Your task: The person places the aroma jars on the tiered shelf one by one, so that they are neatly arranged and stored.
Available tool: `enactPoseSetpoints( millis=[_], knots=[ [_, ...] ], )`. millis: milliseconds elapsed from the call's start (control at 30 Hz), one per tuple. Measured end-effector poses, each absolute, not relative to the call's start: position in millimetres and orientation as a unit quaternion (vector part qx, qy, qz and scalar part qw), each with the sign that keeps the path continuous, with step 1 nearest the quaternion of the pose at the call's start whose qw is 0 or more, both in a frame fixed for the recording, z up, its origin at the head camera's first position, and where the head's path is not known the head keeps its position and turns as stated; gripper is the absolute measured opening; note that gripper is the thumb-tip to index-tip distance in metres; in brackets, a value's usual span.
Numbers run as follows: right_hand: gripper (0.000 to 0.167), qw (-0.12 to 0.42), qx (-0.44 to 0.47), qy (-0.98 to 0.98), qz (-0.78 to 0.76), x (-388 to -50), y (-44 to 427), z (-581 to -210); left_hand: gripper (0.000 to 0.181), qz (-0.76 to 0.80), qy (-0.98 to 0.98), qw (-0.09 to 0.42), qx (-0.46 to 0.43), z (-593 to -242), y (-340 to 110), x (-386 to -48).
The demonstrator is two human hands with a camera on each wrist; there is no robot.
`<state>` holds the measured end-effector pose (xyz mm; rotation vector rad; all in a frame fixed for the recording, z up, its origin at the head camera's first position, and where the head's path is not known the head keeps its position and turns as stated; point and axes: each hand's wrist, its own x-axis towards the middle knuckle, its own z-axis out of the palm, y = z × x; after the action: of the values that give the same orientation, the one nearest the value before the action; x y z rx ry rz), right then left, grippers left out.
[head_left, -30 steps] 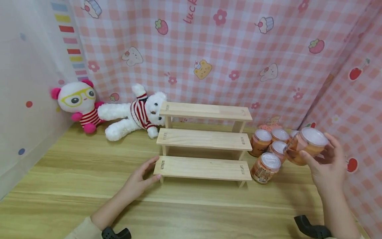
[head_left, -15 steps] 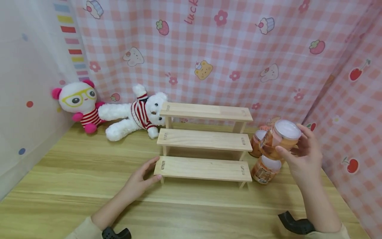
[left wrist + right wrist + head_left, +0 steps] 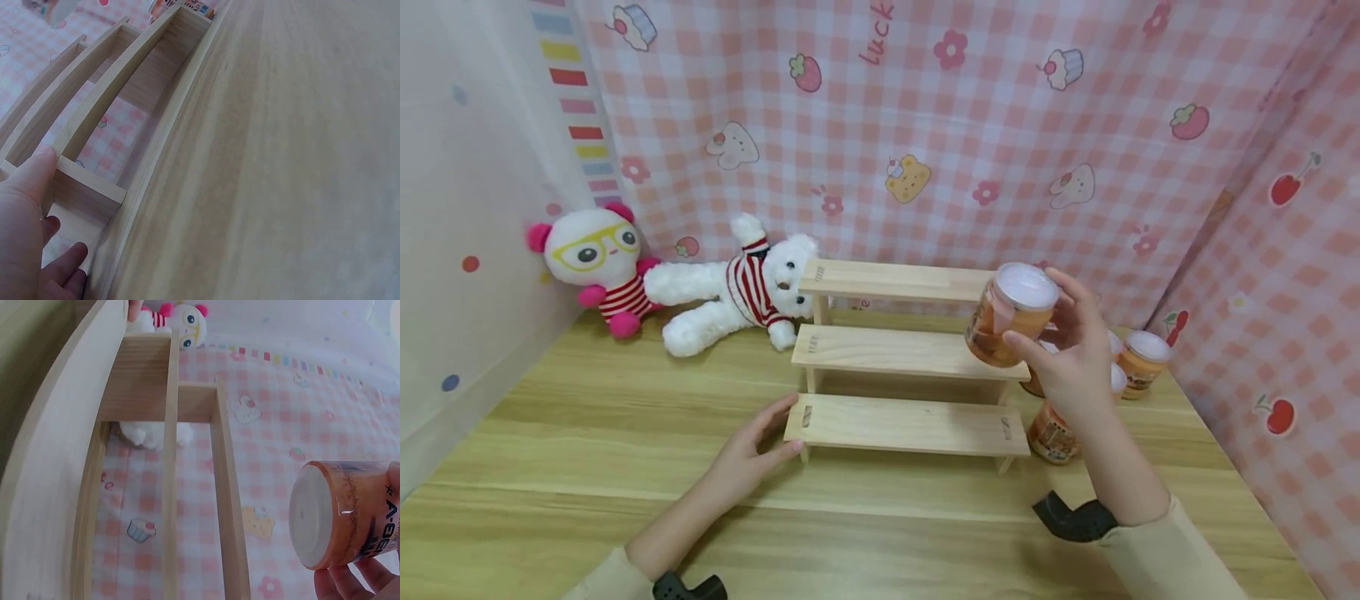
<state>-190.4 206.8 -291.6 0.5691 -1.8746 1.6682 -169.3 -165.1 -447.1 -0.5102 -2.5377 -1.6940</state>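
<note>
A clear jar [image 3: 1000, 329] with orange contents and a pale lid is held up in my right hand [image 3: 1075, 358], thumb on one side and fingers on the other. It hovers above the right end of the three-tier wooden display shelf [image 3: 910, 423], hiding part of the top and middle tiers. In the right wrist view, the jar [image 3: 353, 512] is apart from the shelf, its round pale base showing. My left hand [image 3: 748, 454] grips the left end of the lowest tier; the left wrist view has the thumb [image 3: 37, 172] against the tier's corner.
Several similar jars [image 3: 1145, 362] stand on the table [image 3: 880, 533] right of the shelf, partly behind my right hand. A white plush bear [image 3: 752, 287] lies left of the shelf, beside a pink-eared plush panda [image 3: 591, 250]. A checked curtain [image 3: 850, 125] hangs behind.
My right hand has carried the jar leftward and upward from over the group of jars to over the shelf's right end. My left hand has stayed at the lowest tier.
</note>
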Motion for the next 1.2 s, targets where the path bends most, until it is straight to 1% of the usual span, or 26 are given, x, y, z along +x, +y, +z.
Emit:
enactPoseSetpoints(
  millis=[167, 433, 567, 667, 1033, 1200],
  knots=[
    [0.073, 0.267, 0.209, -0.714, 0.612, -203.7, 187.0, -281.2, 0.063, -0.544, -0.822, 0.023, -0.167, -447.2, -164.8, -169.2],
    [0.070, 0.265, 0.244, -0.707, 0.609, -224.2, 158.3, -268.1, 0.063, -0.544, -0.822, 0.020, -0.169, -448.0, -164.3, -169.1],
    [0.069, 0.254, 0.247, -0.708, 0.611, -233.1, 146.1, -263.5, 0.062, -0.545, -0.821, 0.020, -0.167, -447.4, -164.6, -168.8],
    [0.068, 0.244, 0.243, -0.710, 0.614, -241.4, 137.9, -261.3, 0.062, -0.546, -0.820, 0.020, -0.168, -447.2, -164.7, -168.9],
    [0.066, 0.240, 0.228, -0.728, 0.600, -269.9, 111.9, -260.7, 0.063, -0.545, -0.819, 0.030, -0.177, -447.1, -165.2, -169.4],
    [0.068, 0.215, 0.204, -0.742, 0.602, -277.6, 101.6, -261.9, 0.063, -0.551, -0.814, 0.032, -0.181, -446.9, -164.6, -168.7]
  ],
)
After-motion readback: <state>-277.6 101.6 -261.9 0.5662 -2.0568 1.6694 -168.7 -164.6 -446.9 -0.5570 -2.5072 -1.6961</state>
